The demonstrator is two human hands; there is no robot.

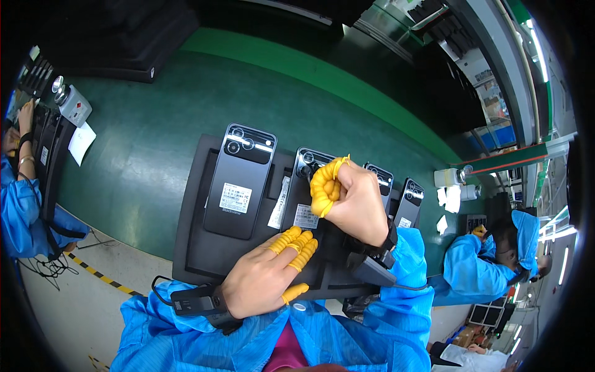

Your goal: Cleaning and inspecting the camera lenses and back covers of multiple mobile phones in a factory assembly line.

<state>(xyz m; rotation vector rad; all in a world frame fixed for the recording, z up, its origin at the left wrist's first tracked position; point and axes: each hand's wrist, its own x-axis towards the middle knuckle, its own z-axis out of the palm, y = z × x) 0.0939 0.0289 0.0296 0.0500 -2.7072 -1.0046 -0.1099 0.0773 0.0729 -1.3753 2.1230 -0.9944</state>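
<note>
Several dark smartphones lie back side up in a black foam tray [186, 248] in front of me. The leftmost smartphone [238, 177] has a white label and a camera block at its far end. My left hand [266, 273], in yellow finger cots, lies with fingers stretched out at the near end of the second smartphone [288, 208]. My right hand [353, 201], also in yellow finger cots, is curled closed over that phone's camera end. Something dark shows beside its fingertips, too hidden to name. Two more smartphones [409, 204] lie to the right, partly covered by my right hand.
The tray rests on a green-topped bench [136, 155]. A metal can [75, 105] and a paper sheet [80, 142] are at the left; a white container [447, 178] stands at the right. Co-workers in blue sit on both sides. Black foam [111, 43] is stacked far left.
</note>
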